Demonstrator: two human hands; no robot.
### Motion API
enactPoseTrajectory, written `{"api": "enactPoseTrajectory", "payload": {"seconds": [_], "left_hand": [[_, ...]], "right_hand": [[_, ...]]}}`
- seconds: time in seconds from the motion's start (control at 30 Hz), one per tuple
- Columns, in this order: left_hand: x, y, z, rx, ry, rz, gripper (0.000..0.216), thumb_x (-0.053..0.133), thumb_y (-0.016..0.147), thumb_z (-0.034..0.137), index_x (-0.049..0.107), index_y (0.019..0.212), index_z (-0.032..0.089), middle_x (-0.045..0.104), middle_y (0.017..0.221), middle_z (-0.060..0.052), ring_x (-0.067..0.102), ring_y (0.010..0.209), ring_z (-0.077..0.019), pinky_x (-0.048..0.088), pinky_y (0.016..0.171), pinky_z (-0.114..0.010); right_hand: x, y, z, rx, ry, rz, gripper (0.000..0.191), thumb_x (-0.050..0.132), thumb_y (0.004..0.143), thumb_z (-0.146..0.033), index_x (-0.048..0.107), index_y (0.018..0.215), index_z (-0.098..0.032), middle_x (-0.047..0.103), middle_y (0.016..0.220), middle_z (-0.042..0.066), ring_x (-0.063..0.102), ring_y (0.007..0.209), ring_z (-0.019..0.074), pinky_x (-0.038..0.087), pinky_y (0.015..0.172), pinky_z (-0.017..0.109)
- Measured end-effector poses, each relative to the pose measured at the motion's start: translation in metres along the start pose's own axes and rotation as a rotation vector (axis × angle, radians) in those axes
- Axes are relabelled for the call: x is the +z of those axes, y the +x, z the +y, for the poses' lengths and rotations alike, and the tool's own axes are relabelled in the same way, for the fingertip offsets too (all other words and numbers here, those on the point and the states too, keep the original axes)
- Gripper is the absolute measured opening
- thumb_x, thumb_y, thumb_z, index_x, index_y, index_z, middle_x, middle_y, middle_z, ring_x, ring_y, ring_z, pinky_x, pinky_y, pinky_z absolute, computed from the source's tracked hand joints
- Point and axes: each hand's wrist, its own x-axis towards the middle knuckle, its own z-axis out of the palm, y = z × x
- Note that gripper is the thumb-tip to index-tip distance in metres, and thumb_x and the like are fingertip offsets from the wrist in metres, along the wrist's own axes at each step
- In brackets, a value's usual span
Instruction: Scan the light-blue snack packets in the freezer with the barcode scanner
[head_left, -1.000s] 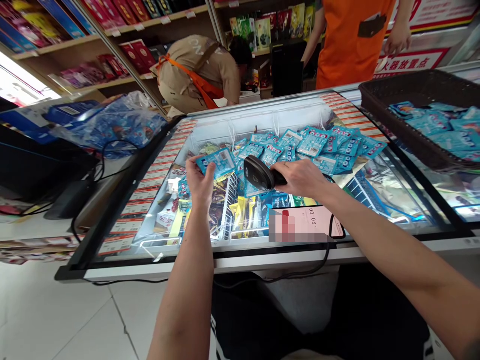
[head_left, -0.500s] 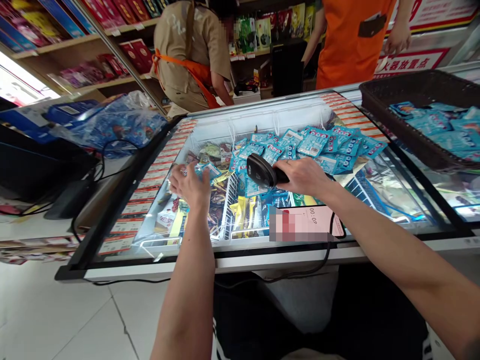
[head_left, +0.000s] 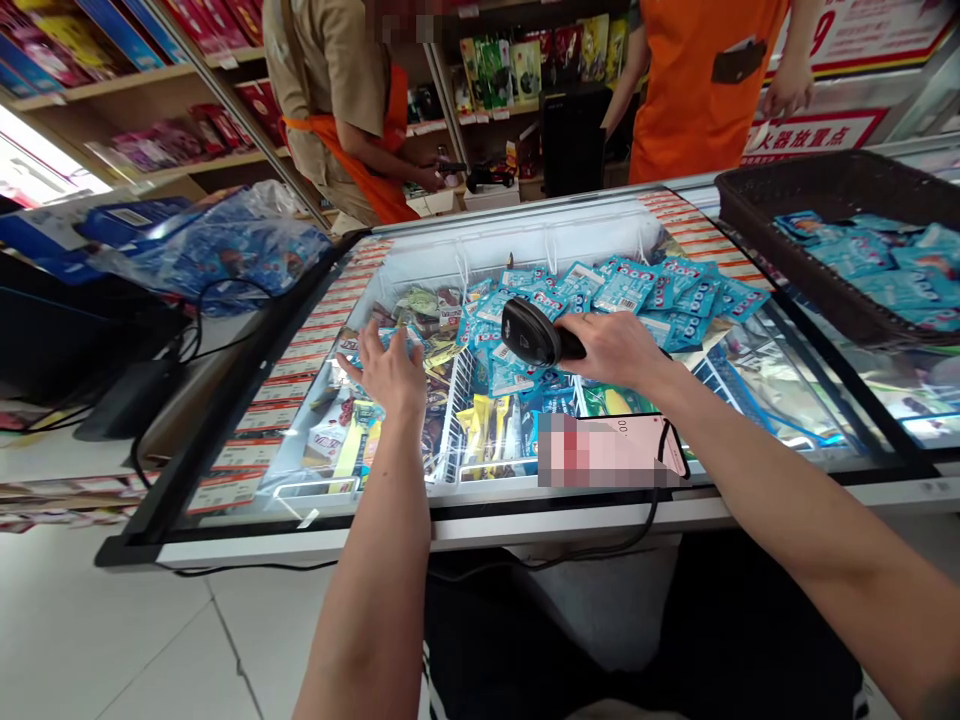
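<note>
My right hand (head_left: 611, 345) is wrapped round the handle of a black barcode scanner (head_left: 529, 332), whose head points left over the glass top of the freezer. Beneath and beyond it lies a spread heap of light blue packets (head_left: 626, 285). To the left, my left hand (head_left: 390, 372) hovers over the glass with its fingers spread. Just behind those fingers shows a blue packet (head_left: 415, 340); whether they touch it, I cannot tell. A phone (head_left: 671, 447) with a lit pink screen rests on the near edge, crossed by the scanner's black cable (head_left: 651, 520).
Wrapped ice creams (head_left: 480, 425) lie in wire baskets under the glass. On the right stands a brown basket (head_left: 832, 290) holding more blue packets. Plastic-wrapped blue packs (head_left: 247, 245) sit at left. Behind the freezer are two people in orange aprons (head_left: 697, 90) and stocked shelves.
My left hand's fingers have spread wider. The scanner has shifted slightly right. Behind the freezer, the person in the tan shirt has straightened up and moved left.
</note>
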Motion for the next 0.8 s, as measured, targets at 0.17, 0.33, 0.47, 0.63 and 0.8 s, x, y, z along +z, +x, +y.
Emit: {"api": "enactPoseTrajectory", "payload": {"seconds": [0.17, 0.33, 0.47, 0.63, 0.8], "left_hand": [[-0.017, -0.003, 0.033, 0.022, -0.035, -0.120, 0.041, 0.045, 0.088, 0.055, 0.070, 0.095, 0.023, 0.066, 0.107, -0.012, 0.056, 0.110, -0.0316, 0.035, 0.098, -0.051], [-0.025, -0.010, 0.068, 0.107, -0.096, -0.388, 0.060, 0.043, 0.079, 0.076, 0.069, 0.071, 0.022, 0.068, 0.094, -0.010, 0.060, 0.098, -0.0289, 0.037, 0.094, -0.049], [-0.021, -0.019, 0.081, 0.145, -0.090, -0.448, 0.061, 0.047, 0.074, 0.079, 0.070, 0.077, 0.023, 0.065, 0.102, -0.012, 0.056, 0.108, -0.0333, 0.036, 0.096, -0.052], [-0.017, -0.021, 0.084, 0.156, -0.098, -0.452, 0.060, 0.055, 0.068, 0.080, 0.069, 0.083, 0.023, 0.063, 0.106, -0.012, 0.053, 0.113, -0.0357, 0.035, 0.097, -0.054], [-0.013, -0.012, 0.076, 0.072, -0.233, -0.493, 0.056, 0.069, 0.063, 0.069, 0.066, 0.094, 0.022, 0.066, 0.097, -0.009, 0.059, 0.104, -0.0305, 0.039, 0.095, -0.052]], "right_hand": [[-0.001, 0.000, 0.001, 0.038, -0.004, -0.017, 0.041, 0.053, 0.085, -0.044, 0.061, 0.115, -0.017, 0.073, 0.094, 0.008, 0.066, 0.079, 0.0242, 0.033, 0.060, 0.032], [-0.002, 0.001, 0.001, 0.065, 0.008, -0.035, 0.037, 0.054, 0.084, -0.040, 0.061, 0.113, -0.018, 0.073, 0.098, 0.008, 0.066, 0.083, 0.0245, 0.034, 0.062, 0.032], [-0.004, 0.001, 0.002, 0.082, -0.004, -0.035, 0.034, 0.053, 0.084, -0.039, 0.062, 0.110, -0.018, 0.073, 0.095, 0.008, 0.066, 0.082, 0.0248, 0.032, 0.062, 0.032], [-0.004, 0.000, 0.002, 0.079, -0.025, -0.023, 0.036, 0.055, 0.083, -0.040, 0.062, 0.110, -0.018, 0.073, 0.092, 0.008, 0.066, 0.080, 0.0253, 0.031, 0.060, 0.032], [-0.003, 0.001, 0.003, 0.065, -0.032, -0.017, 0.035, 0.056, 0.082, -0.038, 0.062, 0.110, -0.017, 0.073, 0.091, 0.008, 0.066, 0.078, 0.0245, 0.031, 0.061, 0.032]]}}
